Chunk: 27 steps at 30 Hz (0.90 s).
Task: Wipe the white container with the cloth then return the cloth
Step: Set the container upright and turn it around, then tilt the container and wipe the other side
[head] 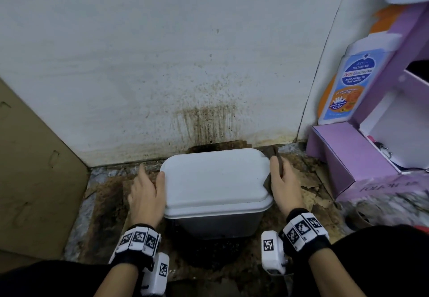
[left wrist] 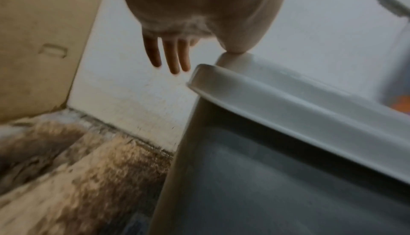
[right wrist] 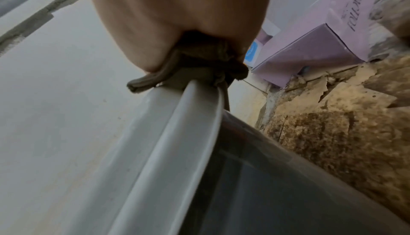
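Against a stained white wall [head: 162,64], left hand [head: 146,194] fingers [left wrist: 173,54] spread, thumb steadying the white plastic lidded container [head: 216,180]; right hand [head: 284,187] fingers pinch the brown cloth [right wrist: 199,66] against its rim beneath them to wipe.

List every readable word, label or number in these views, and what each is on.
"FOLLOW ME", "Anti-Bacterial", "KIDS HEAD TO TOE WASH": blue label of the white bottle.
Orange label lower on that bottle: too small to read.
Purple box: upside-down lettering, blurred.
Wristbands: square code markers, no words.

Stained floor [head: 104,203] bears white container [head: 216,176], purple box [head: 348,155].
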Each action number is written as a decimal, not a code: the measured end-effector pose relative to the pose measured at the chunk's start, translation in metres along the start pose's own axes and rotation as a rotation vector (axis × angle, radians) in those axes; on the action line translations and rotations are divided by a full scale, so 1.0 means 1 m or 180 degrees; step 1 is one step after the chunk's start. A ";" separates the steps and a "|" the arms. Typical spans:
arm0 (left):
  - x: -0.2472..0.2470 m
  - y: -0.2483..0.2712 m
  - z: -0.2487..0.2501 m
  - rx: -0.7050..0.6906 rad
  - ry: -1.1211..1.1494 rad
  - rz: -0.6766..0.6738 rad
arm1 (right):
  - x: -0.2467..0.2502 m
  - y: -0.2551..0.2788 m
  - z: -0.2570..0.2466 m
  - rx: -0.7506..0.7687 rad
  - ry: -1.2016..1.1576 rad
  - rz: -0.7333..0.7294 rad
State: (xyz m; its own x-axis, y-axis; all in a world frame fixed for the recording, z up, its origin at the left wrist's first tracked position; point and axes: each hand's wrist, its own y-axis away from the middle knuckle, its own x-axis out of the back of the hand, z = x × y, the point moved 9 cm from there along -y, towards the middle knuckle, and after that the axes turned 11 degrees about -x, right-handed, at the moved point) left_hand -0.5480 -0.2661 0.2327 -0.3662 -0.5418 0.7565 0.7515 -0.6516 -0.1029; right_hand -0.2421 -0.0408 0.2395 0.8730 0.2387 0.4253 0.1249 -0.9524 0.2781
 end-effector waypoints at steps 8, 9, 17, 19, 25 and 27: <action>0.002 0.009 0.112 -0.1330 -0.0253 0.0306 | -0.011 0.016 -0.009 -0.0088 -0.0741 -0.0088; -0.004 0.011 0.129 -0.1532 -0.0147 0.0184 | -0.016 0.021 -0.015 -0.0077 -0.0824 -0.0151; -0.030 0.012 0.197 -0.2116 -0.0063 -0.0513 | -0.080 0.051 -0.049 -0.0037 -0.1748 -0.1257; -0.027 0.006 0.191 -0.2079 -0.0263 -0.0532 | -0.094 0.055 -0.049 -0.0199 -0.2034 -0.1571; -0.016 -0.005 0.171 -0.2303 -0.0894 -0.0575 | -0.122 0.055 -0.038 -0.0683 -0.2456 -0.1754; -0.011 -0.008 0.166 -0.2390 -0.1023 -0.0515 | -0.128 0.051 -0.029 -0.0893 -0.2705 -0.1642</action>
State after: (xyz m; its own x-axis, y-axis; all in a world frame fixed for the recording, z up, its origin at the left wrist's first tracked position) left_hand -0.4595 -0.1668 0.3326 -0.1783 -0.3073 0.9348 0.0955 -0.9509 -0.2944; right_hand -0.3609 -0.1144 0.2245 0.8029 0.2892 -0.5213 0.5594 -0.6677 0.4912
